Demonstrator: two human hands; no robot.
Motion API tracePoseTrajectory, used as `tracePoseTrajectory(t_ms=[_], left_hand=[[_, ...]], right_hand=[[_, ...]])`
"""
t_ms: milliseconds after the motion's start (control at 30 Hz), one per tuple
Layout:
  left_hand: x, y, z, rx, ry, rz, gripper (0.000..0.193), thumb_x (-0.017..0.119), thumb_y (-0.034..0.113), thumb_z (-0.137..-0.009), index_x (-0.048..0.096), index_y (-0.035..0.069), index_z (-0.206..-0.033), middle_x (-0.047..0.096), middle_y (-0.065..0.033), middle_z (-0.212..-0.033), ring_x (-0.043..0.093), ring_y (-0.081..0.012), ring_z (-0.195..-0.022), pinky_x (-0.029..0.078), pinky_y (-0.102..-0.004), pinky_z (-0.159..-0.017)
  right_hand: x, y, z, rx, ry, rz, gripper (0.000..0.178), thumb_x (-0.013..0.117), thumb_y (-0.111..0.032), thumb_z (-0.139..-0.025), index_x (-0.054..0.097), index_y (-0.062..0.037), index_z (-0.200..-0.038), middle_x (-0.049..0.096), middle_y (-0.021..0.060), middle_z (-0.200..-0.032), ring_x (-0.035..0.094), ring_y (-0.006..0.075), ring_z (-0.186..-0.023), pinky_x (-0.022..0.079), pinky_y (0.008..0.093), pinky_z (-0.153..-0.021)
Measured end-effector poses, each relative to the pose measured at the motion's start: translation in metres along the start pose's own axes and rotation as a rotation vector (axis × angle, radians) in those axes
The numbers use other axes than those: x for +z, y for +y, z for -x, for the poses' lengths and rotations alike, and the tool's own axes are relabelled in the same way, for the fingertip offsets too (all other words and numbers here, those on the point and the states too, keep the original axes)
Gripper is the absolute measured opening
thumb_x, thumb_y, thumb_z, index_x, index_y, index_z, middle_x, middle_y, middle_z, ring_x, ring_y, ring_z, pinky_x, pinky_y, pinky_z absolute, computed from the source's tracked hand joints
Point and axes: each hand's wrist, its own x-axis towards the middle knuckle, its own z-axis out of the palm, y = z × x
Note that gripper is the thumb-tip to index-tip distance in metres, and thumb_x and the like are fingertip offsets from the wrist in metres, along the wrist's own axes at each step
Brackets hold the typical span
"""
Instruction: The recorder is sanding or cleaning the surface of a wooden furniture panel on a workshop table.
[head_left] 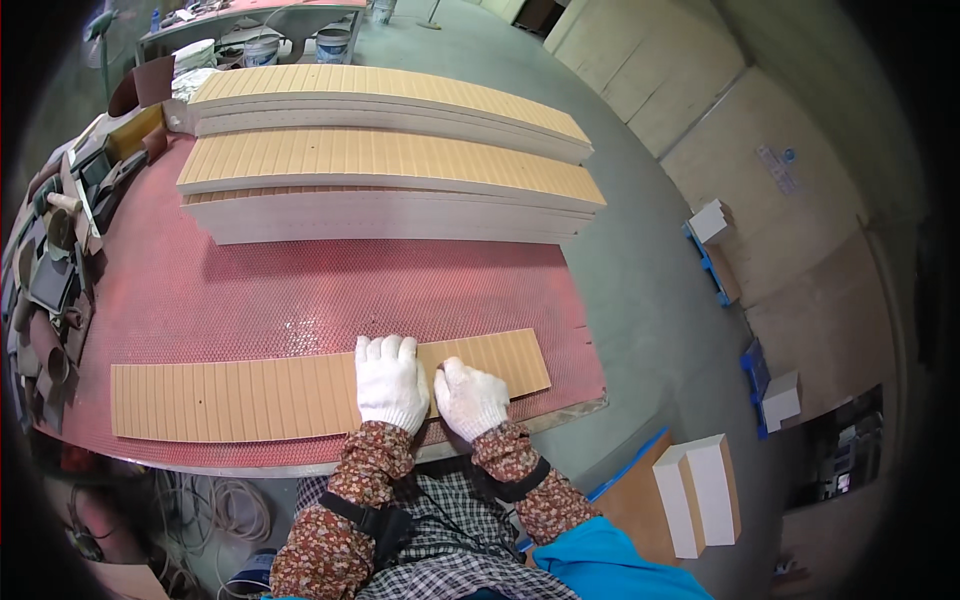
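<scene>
A long tan grooved panel (270,398) lies along the near edge of the red-topped table. My left hand (390,385), in a white knit glove, rests on top of it a little right of the middle, fingers stretched forward and side by side. Just to its right, my right hand (470,398) is closed against the same panel, also in a white glove. A small dark bit shows by its thumb, but whatever the fingers hold is hidden. Farther back stand two stacks of similar panels, the nearer stack (390,165) and the farther stack (390,90), tan on top with pale edges.
The red table (390,285) has a textured top. Sandpaper pieces and scraps (55,265) crowd its left side. White-and-tan blocks (700,495) sit on a board at lower right. Coiled hose (240,510) lies below the near edge. Buckets (332,45) stand by another table behind.
</scene>
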Motion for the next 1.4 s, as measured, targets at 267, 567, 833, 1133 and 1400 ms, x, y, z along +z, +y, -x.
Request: tracePoseTrajectory(t_ms=[267,567,833,1133,1400], left_hand=[[0.002,-0.004,-0.002,0.011,0.025,-0.03,0.03,0.069,0.017,-0.091,0.069,0.002,-0.117,0.068,-0.0159,-0.114,0.062,-0.0371,-0.115,0.036,-0.0563,-0.119],[0.004,-0.003,-0.002,0.021,0.02,-0.011,0.029,0.068,0.017,-0.091,0.07,0.003,-0.117,0.067,-0.0167,-0.114,0.061,-0.0376,-0.115,0.035,-0.0563,-0.119],[-0.001,-0.01,0.002,0.0,-0.034,0.041,0.032,0.068,0.016,-0.088,0.068,0.002,-0.117,0.067,-0.0171,-0.115,0.061,-0.0358,-0.117,0.033,-0.0548,-0.122],[-0.003,-0.015,-0.006,0.066,0.001,0.018,0.031,0.068,0.014,-0.09,0.068,0.005,-0.119,0.066,-0.0151,-0.114,0.06,-0.0369,-0.115,0.039,-0.0554,-0.117],[-0.028,-0.04,0.007,-0.029,0.054,-0.077,0.028,0.069,0.02,-0.093,0.072,0.006,-0.116,0.066,-0.0149,-0.113,0.061,-0.0367,-0.113,0.037,-0.0552,-0.118]], right_hand=[[-0.002,-0.013,-0.078,0.07,-0.089,0.024,0.036,0.051,-0.036,-0.106,0.066,-0.0036,-0.107,0.076,0.0243,-0.091,0.076,0.0426,-0.089,0.06,0.0549,-0.082],[0.002,-0.008,-0.039,0.088,-0.039,0.066,0.033,0.052,-0.036,-0.106,0.066,-0.0062,-0.106,0.077,0.0209,-0.086,0.077,0.0402,-0.079,0.06,0.0544,-0.073],[0.01,-0.001,0.039,-0.008,0.033,0.046,0.026,0.058,-0.033,-0.104,0.067,-0.0093,-0.101,0.076,0.0154,-0.077,0.077,0.0337,-0.069,0.061,0.0482,-0.06],[0.009,0.013,0.087,-0.044,0.263,-0.064,0.019,0.064,-0.027,-0.102,0.062,-0.0102,-0.093,0.072,0.0145,-0.075,0.072,0.0353,-0.064,0.057,0.0473,-0.057],[0.008,-0.004,0.076,-0.066,0.224,-0.104,0.023,0.066,-0.028,-0.102,0.06,-0.0088,-0.091,0.071,0.0142,-0.074,0.071,0.0356,-0.063,0.057,0.0461,-0.056]])
